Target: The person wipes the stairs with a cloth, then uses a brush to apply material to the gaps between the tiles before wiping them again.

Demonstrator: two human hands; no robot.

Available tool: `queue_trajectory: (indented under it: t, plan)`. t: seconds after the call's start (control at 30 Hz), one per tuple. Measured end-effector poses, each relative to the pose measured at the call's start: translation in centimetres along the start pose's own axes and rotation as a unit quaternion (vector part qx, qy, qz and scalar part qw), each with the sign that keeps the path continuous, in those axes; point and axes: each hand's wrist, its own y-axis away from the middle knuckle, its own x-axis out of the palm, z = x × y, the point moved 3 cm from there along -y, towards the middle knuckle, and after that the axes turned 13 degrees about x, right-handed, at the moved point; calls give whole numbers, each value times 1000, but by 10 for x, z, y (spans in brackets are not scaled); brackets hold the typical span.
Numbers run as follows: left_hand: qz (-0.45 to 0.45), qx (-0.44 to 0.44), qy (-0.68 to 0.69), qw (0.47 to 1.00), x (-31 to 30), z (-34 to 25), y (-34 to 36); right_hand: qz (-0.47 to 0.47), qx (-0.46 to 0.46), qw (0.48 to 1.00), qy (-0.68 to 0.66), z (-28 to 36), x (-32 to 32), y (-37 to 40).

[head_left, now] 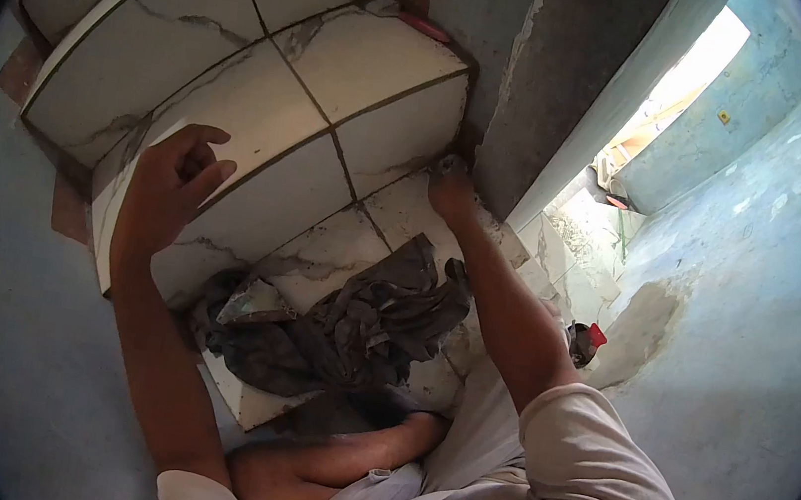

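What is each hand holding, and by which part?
The left hand grips a white tile by its upper edge. The right hand touches the laid tiles; a hold cannot be told.

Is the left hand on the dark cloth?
No, the left hand touches a tile edge, apart from the cloth.

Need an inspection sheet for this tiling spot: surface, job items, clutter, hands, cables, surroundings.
Surface: white marbled tiles with dark joints, meeting a grey wall.
Job's things: tile edge under the left hand.
Clutter: dark rag crumpled on the tiles; tile offcut beside it; small red item.
Hands: left hand open, fingers on the tile face; right hand pressed into the corner, grip unclear.
Cables: nothing seen.
Surroundings: blue wall; bright opening.
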Motion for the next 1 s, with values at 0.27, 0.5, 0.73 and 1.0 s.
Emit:
queue_trajectory:
  t: [0.27, 0.5, 0.73, 1.0]
  plan:
    - [-17, 9, 12, 1000, -4, 6, 0, 29, 47, 995, -87, -5, 50, -18]
    - [-7, 22, 15, 1000, -1, 8, -4, 196, 209, 931, -225, 53, 21, 39]
    - [-24, 29, 0, 999, -9, 4, 2, 118, -145, 978, 94, 43, 9, 25]
    - [-32, 20, -8, 999, -12, 12, 1, 0, -55, 996, -67, 31, 34, 27]
